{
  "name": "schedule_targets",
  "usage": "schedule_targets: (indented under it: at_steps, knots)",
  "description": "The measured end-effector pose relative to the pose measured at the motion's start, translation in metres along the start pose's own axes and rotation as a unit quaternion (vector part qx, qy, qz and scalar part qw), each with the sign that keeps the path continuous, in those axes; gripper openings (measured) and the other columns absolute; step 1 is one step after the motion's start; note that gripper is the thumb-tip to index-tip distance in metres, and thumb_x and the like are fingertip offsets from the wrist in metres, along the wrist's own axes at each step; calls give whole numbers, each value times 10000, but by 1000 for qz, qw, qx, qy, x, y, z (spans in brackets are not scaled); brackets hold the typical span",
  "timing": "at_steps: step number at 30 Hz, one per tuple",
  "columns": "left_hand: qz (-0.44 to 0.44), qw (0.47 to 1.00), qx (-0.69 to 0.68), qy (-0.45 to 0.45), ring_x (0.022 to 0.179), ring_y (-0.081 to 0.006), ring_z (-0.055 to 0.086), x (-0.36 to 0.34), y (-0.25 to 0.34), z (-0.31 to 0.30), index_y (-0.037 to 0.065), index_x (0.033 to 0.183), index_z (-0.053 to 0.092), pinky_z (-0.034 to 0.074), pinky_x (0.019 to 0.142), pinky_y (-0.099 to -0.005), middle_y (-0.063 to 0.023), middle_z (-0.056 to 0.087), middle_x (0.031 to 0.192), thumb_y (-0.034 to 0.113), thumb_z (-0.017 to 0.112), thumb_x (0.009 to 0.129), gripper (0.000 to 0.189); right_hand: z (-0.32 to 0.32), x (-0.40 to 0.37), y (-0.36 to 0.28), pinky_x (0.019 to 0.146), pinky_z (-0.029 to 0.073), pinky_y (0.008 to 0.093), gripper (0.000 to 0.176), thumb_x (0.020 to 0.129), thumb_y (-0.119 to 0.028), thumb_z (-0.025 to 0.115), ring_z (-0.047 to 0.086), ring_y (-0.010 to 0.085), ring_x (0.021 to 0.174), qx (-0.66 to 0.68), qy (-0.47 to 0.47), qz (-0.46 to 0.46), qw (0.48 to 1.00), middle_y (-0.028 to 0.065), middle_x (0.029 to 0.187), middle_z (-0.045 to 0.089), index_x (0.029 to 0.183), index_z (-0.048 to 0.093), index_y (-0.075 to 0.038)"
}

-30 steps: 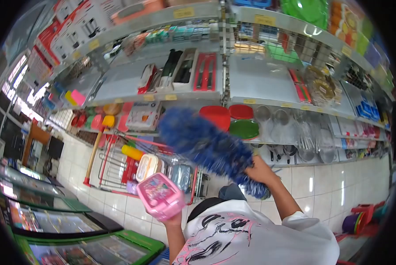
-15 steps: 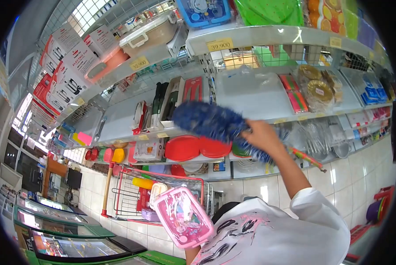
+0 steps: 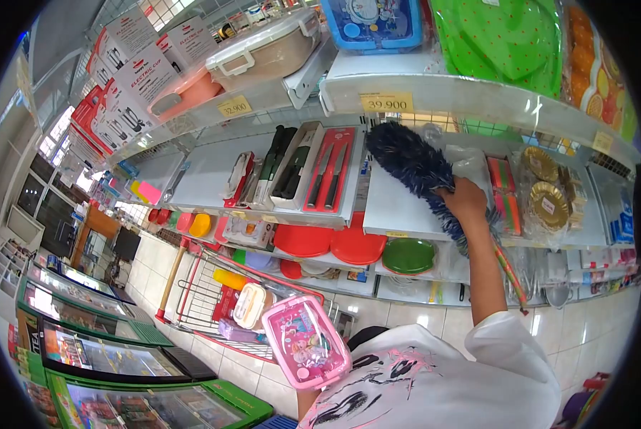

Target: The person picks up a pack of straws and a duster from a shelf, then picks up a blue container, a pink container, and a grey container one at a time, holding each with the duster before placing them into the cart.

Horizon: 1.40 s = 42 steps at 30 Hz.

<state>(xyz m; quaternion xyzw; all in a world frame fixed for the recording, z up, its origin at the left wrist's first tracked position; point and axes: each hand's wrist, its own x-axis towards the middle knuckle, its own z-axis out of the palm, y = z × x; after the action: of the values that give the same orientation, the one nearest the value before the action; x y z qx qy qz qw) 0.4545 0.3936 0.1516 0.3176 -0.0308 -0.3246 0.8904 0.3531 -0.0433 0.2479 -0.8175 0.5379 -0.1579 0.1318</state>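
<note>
My right hand [image 3: 466, 200] is wrapped round a fluffy dark blue duster [image 3: 410, 159]. The duster's head reaches over the middle shelf [image 3: 388, 204], and its striped handle [image 3: 510, 275] sticks out below my hand. A pink lunch box [image 3: 307, 339] with a cartoon picture on its lid is held against my front, over my left forearm [image 3: 307, 402]. The box hides my left hand and its fingers. Left of the duster lie a red pack of knives [image 3: 329, 171] and boxed dark-handled knives [image 3: 295, 168]. Gold paper plates [image 3: 549, 204] in plastic are to its right.
A shopping cart [image 3: 210, 304] with containers in it stands at the left. Overhead, a shelf edge [image 3: 342, 96] carries a blue lunch box [image 3: 374, 25] and green packets [image 3: 499, 46]. Red trays [image 3: 302, 239] and a green tray [image 3: 408, 255] sit lower. Glass-topped freezers [image 3: 120, 350] are at lower left.
My right hand has moved the duster to the right and back over the shelf, away from the knives. The view has shifted, with the shelves nearer. The pink lunch box stays against my front.
</note>
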Motion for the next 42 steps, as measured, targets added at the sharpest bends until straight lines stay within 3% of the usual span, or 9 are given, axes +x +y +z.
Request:
schedule_targets:
  at_steps: [7,10,11,14,19,23,26,31,42]
  knots:
    - [11,998,-53,-26,1156,-340,519,42,-3,49,95,1336,413,465,949,-489,-130,489,1307,551,568,761,749,-24,-55,-24,877,426,447,622,758,-411,719,561,313,992,124,242,-222,936,166,1104,584,1241,542,-61]
    - [13,995,-87,-54,1155,-345,520,57,-2,62,92,1338,411,470,945,-488,-133,489,1306,549,575,753,760,-43,-116,-67,814,469,305,555,832,-295,705,577,167,934,397,-209,-106,887,89,1176,567,1291,495,-64]
    - [13,993,-98,-62,1155,-347,520,59,-6,67,91,1339,411,471,944,-487,-134,489,1306,549,577,750,764,3,-122,-60,911,449,330,508,874,-95,637,560,166,1045,505,-321,-170,783,106,1238,542,1334,427,-40]
    - [22,989,-117,-82,1187,-353,495,74,-8,68,76,1377,370,427,982,-527,-157,464,1345,509,623,725,824,42,-153,-74,966,417,338,641,902,-151,625,466,157,1169,549,-487,-216,644,98,1337,417,1423,266,-51]
    - [32,989,-20,-143,1180,-330,506,86,11,92,47,1364,376,440,984,-480,-163,494,1316,460,643,734,799,10,-154,-99,980,410,325,715,862,-133,672,480,147,1162,586,-467,-229,622,89,1318,454,1420,246,2]
    - [162,936,281,-136,1164,-226,507,109,70,144,-6,1343,388,421,966,-360,-109,497,1293,596,690,706,927,-51,-144,-118,950,440,315,765,772,-140,768,525,155,1121,655,-317,-259,635,98,1243,528,1385,334,8]
    - [479,783,352,-185,980,-148,547,108,114,225,-28,1373,357,454,873,-304,-79,539,1080,276,627,878,640,-106,-137,-139,889,485,326,820,696,-183,826,559,161,1078,590,-81,-329,733,117,1231,554,1367,385,-16]
    - [472,761,348,-278,975,-195,584,112,156,301,-21,1376,365,481,843,-338,-136,575,1148,240,734,796,735,-169,-107,-183,872,488,355,837,677,-324,828,591,271,1061,483,196,-384,762,168,1228,549,1342,419,-22]
    - [440,684,423,-399,913,-190,600,208,162,426,-23,1344,434,508,767,-302,-142,610,1067,227,752,767,705,-242,-26,-187,836,471,435,611,750,-409,727,584,383,951,265,367,-305,838,234,1092,529,1156,567,19]
